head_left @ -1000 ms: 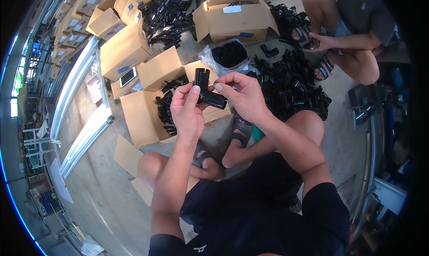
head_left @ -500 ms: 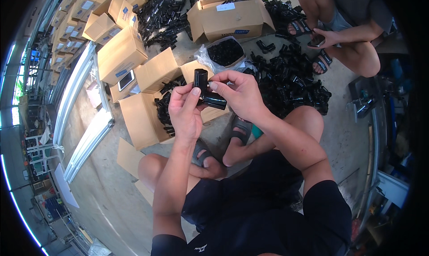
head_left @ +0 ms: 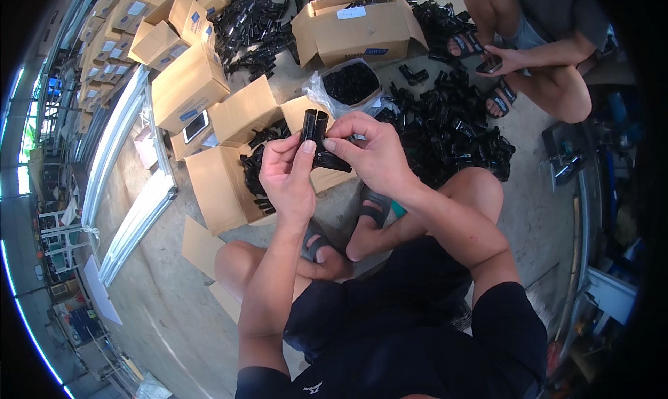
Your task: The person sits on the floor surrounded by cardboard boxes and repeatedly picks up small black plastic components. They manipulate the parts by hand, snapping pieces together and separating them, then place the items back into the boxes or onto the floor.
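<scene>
A shiny black elbow-shaped pipe joint (head_left: 320,129) is held up between my hands over an open cardboard box. Its upper arm shows two curved halves side by side, with a gap between them. My left hand (head_left: 289,180) grips it from the left, thumb on the front. From the other side, my right hand (head_left: 376,152) pinches its right edge with thumb and fingertips; any small part between them is hidden. More black joints (head_left: 252,169) lie in the open box (head_left: 216,183) below.
Loose black joints (head_left: 452,131) are heaped on the floor to the right. A plastic-lined box (head_left: 316,86) holds small black pieces. A larger carton (head_left: 358,37) stands behind. A phone (head_left: 197,124) lies on a box. Another person's hand (head_left: 506,59) holds a phone at the right.
The joint's upper arm has parted into two visible halves. My right fingers have shifted slightly down and in against it. The other person's hand with the phone moved a little.
</scene>
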### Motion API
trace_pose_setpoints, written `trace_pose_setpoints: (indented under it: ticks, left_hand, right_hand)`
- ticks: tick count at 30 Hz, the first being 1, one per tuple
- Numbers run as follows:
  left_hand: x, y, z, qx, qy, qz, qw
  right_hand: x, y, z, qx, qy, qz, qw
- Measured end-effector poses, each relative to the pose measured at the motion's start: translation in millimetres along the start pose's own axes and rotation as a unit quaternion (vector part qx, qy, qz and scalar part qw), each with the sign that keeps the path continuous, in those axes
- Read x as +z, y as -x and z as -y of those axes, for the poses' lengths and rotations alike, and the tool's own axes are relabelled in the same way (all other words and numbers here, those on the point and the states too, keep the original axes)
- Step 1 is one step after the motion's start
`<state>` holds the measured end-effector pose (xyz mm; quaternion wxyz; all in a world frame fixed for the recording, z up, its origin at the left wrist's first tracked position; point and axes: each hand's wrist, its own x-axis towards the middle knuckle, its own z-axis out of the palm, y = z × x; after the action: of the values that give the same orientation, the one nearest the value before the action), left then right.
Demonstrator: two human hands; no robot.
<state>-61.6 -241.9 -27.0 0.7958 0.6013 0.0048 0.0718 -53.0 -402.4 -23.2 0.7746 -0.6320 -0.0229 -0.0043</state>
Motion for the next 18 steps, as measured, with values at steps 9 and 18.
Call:
trace_pose_setpoints:
  ticks: [9, 18]
  left_hand:
    - [0, 1, 0, -0.001, 0.005, -0.015, 1.000]
    - [2, 1, -6, -0.004, -0.008, 0.002, 1.000]
  right_hand:
    - [6, 8, 7, -0.049, 0.076, -0.012, 0.996]
    - [0, 2, 4, -0.039, 0.048, 0.015, 0.998]
